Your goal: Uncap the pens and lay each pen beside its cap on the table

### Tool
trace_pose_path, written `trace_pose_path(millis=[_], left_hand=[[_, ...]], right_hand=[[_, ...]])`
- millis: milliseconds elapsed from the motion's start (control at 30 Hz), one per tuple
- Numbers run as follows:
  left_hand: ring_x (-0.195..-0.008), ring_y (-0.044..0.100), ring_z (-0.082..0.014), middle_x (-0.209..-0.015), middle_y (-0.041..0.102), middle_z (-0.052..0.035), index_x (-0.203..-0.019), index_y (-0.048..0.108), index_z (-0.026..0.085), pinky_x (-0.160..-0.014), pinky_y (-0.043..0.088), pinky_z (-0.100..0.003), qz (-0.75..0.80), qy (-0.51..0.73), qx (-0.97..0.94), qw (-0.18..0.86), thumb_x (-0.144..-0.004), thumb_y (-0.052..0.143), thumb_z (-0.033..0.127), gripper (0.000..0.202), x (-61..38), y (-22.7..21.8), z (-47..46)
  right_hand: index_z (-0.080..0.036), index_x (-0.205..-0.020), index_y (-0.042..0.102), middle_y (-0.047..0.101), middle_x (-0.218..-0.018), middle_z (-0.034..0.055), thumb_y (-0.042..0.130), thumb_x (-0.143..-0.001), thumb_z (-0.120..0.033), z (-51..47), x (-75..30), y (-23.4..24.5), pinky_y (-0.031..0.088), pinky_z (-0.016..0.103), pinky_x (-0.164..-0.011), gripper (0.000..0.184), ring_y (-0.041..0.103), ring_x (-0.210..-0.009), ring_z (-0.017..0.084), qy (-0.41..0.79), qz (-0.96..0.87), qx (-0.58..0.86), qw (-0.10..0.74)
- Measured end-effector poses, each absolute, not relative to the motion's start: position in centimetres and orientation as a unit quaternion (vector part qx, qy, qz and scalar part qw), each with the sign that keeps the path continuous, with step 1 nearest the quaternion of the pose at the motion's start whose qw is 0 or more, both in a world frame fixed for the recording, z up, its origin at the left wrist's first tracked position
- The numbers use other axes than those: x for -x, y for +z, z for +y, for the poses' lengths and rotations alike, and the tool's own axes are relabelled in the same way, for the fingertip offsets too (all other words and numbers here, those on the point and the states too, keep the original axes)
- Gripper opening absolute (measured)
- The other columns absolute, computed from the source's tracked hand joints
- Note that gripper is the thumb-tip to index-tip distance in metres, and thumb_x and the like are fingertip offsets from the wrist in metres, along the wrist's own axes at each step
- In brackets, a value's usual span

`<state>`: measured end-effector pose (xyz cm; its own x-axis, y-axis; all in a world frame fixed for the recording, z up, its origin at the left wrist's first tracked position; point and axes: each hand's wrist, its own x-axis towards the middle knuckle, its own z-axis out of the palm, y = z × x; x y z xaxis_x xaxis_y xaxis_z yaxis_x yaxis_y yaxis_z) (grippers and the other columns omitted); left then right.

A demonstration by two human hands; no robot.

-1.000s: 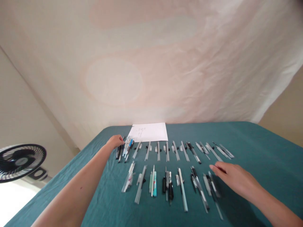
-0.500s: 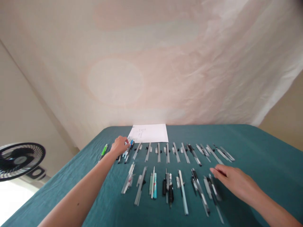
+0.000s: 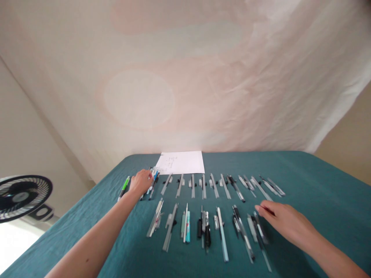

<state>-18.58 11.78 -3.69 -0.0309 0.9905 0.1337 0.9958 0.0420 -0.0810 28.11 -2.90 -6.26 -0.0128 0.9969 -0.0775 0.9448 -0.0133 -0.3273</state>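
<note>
At the far left of the table, my left hand [image 3: 141, 181] is over a bunch of pens [image 3: 155, 179], its fingers curled down among them. What its fingertips grip, if anything, is hidden. My right hand [image 3: 279, 216] rests near the table surface on the right, fingers curled in, with nothing visible in it. Just left of it lie dark and clear pen parts [image 3: 261, 229]. A front row holds taken-apart pens, among them a turquoise pen barrel [image 3: 188, 227], a pale blue barrel [image 3: 223, 239] and a clear and black pen [image 3: 244, 235].
Behind, a second row of clear pen barrels [image 3: 214, 186] with small caps runs across the green cloth [image 3: 203, 266]. A green and black pen [image 3: 124, 187] lies at the far left. White paper with writing [image 3: 185, 162] is at the back. A fan [image 3: 23, 197] stands off the left side.
The view has shifted slightly, moving the things a little left in the picture. My left hand has drawn slightly left and nearer over the pen bunch. My right hand has stayed about in place.
</note>
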Motion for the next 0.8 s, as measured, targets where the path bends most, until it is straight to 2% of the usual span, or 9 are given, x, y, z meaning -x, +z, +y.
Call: trace_pose_path(millis=[167, 433, 633, 800], left_hand=[[-0.1, 0.052, -0.0237, -0.102, 0.058, -0.0061, -0.087, 0.058, 0.022, -0.077, 0.04, -0.031, -0.705, -0.003, 0.702, 0.097, -0.08, 0.045, 0.038, 0.022, 17.3, -4.1, 11.0], [-0.107, 0.047, -0.0304, -0.105, 0.058, -0.0156, -0.094, 0.058, 0.014, -0.088, 0.032, -0.045, -0.711, 0.03, 0.688, 0.142, -0.081, 0.045, 0.028, 0.023, 17.1, -4.2, 10.5], [-0.105, 0.051, -0.0315, -0.105, 0.061, -0.0172, -0.089, 0.062, 0.013, -0.086, 0.034, -0.045, -0.722, 0.045, 0.68, 0.116, -0.078, 0.049, 0.028, 0.023, 17.2, -4.2, 10.9], [-0.095, 0.058, -0.0312, -0.097, 0.065, -0.0188, -0.081, 0.064, 0.012, -0.082, 0.038, -0.044, -0.734, 0.041, 0.674, 0.076, -0.077, 0.048, 0.025, 0.022, 16.9, -3.6, 10.7]], right_hand=[[-0.022, -0.063, 0.045, 0.055, -0.054, 0.0001, 0.029, -0.087, -0.052, -2.7, -28.3, -6.8, 0.023, 0.023, -0.048, 0.041, 0.051, -0.05, 0.016, 0.156, -0.695, 0.696, 0.092], [-0.023, -0.063, 0.048, 0.057, -0.055, 0.0005, 0.034, -0.085, -0.052, -2.4, -28.6, -7.3, 0.023, 0.023, -0.048, 0.039, 0.051, -0.049, 0.016, 0.165, -0.693, 0.694, 0.103], [-0.023, -0.066, 0.048, 0.056, -0.055, -0.0002, 0.031, -0.086, -0.052, -2.6, -28.5, -7.1, 0.024, 0.023, -0.048, 0.04, 0.052, -0.05, 0.016, 0.164, -0.695, 0.694, 0.095], [-0.022, -0.065, 0.046, 0.054, -0.053, -0.0007, 0.03, -0.087, -0.052, -2.6, -28.5, -7.0, 0.024, 0.023, -0.048, 0.04, 0.051, -0.05, 0.016, 0.158, -0.692, 0.698, 0.094]])
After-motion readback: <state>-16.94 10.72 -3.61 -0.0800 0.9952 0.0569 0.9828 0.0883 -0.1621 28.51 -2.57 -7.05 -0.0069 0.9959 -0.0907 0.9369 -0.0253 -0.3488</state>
